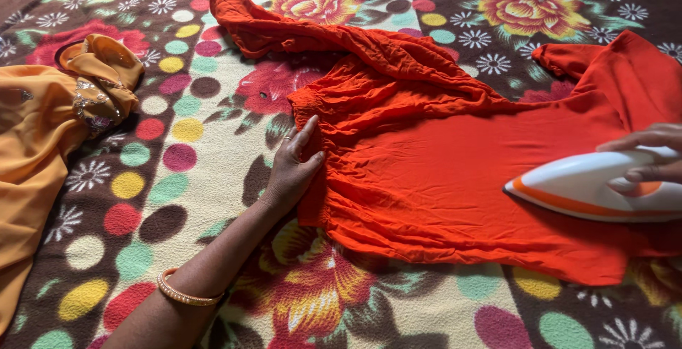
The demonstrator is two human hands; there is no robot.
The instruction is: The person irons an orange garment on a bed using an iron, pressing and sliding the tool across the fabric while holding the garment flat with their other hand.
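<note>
An orange-red garment (426, 157) lies spread on a flowered blanket (177, 178), its upper part bunched and wrinkled. My left hand (293, 168) lies flat with fingers together on the garment's left edge, pinning it down. A gold bangle (183, 293) circles that forearm. My right hand (650, 151) grips the handle of a white and orange clothes iron (590, 187). The iron rests flat on the right part of the garment, its tip pointing left.
A yellow-orange garment (42, 136) with embroidered trim lies crumpled at the left edge of the blanket. The blanket carries large flowers and coloured dots and fills the whole view.
</note>
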